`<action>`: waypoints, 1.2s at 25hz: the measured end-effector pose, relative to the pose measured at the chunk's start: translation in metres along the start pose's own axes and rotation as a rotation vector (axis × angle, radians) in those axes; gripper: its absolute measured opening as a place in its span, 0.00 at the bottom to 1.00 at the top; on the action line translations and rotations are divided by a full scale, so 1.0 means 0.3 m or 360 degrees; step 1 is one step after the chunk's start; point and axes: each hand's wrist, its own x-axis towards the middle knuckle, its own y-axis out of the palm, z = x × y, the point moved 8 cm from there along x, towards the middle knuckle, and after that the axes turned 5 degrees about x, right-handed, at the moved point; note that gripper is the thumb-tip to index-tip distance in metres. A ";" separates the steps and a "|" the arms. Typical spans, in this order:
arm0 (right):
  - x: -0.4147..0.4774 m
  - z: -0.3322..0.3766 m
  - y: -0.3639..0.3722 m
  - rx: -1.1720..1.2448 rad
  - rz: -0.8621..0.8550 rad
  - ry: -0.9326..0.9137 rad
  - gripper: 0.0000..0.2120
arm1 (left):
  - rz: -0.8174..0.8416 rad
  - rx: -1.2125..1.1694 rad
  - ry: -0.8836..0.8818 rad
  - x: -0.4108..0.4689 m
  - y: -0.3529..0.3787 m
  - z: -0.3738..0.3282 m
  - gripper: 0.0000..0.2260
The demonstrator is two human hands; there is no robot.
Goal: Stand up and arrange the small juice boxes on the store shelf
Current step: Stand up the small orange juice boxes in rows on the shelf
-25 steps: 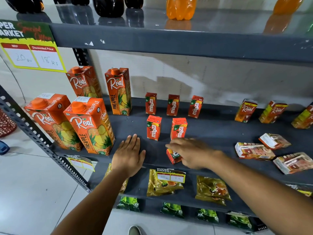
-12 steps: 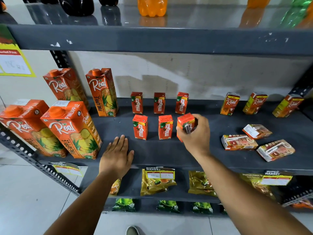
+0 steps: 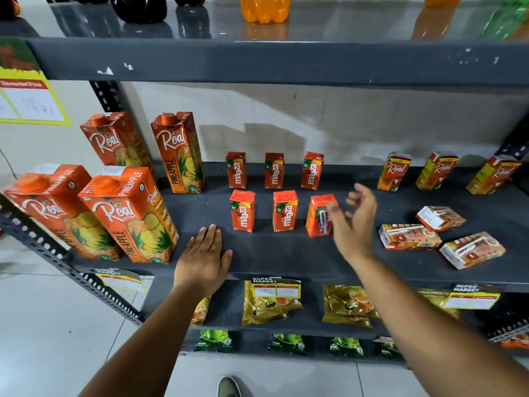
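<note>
Small red Maaza boxes stand in two rows of three on the dark shelf [image 3: 286, 253]. The front right Maaza box [image 3: 319, 216] stands upright with its straw side toward me. My right hand [image 3: 353, 224] hovers just right of it, fingers spread, holding nothing; its thumb is close to the box. My left hand [image 3: 204, 259] lies flat on the shelf's front edge. Three small Real boxes [image 3: 393, 171] stand at the back right. Three more small boxes [image 3: 409, 236] lie on their sides at the front right.
Large Real pineapple cartons [image 3: 128, 216] fill the shelf's left part. Bottles [image 3: 264, 8] stand on the shelf above. Gold pouches [image 3: 269, 303] and green packets sit on lower shelves. A slotted metal upright [image 3: 71, 262] runs diagonally at left.
My right hand picked a fallen Maaza box from the front edge, set it upright as third in the front row, then released it and drew slightly right. The left hand stayed put.
</note>
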 end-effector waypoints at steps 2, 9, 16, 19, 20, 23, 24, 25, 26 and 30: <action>0.068 0.100 -0.029 -0.0209 0.0240 -0.0198 0.25 | 0.0006 0.0001 0.0006 0.004 0.002 -0.005 0.35; 0.061 0.193 0.127 -0.1959 0.1704 -0.0879 0.36 | 0.0011 0.0034 0.0000 0.006 -0.004 -0.003 0.31; 0.113 0.187 0.167 -0.2177 0.1670 -0.0614 0.27 | -0.0022 0.0028 0.0008 0.004 -0.004 -0.002 0.35; 0.153 0.155 0.145 -0.2207 0.1295 -0.0169 0.26 | -0.0016 0.0042 0.0014 0.007 0.001 -0.003 0.34; 0.150 0.149 0.144 -0.2201 0.1187 -0.0122 0.26 | -0.0018 0.0046 0.0018 0.008 0.003 -0.004 0.34; 0.132 0.152 0.155 -0.2252 0.0989 -0.0252 0.28 | -0.0024 0.0035 0.0013 0.008 -0.001 -0.002 0.34; 0.122 0.163 0.157 -0.2286 0.0964 -0.0323 0.31 | -0.0017 0.0033 0.0013 0.007 -0.002 -0.002 0.34; 0.117 0.178 0.152 -0.2296 0.0941 -0.0370 0.34 | -0.0008 0.0035 0.0015 0.007 -0.003 -0.003 0.34; 0.122 0.194 0.141 -0.2269 0.0920 -0.0397 0.38 | -0.0002 0.0035 0.0016 0.007 -0.004 -0.005 0.35; 0.225 0.271 -0.040 -0.1980 0.0723 -0.0344 0.42 | 0.0024 0.0000 0.0020 0.017 -0.009 -0.016 0.35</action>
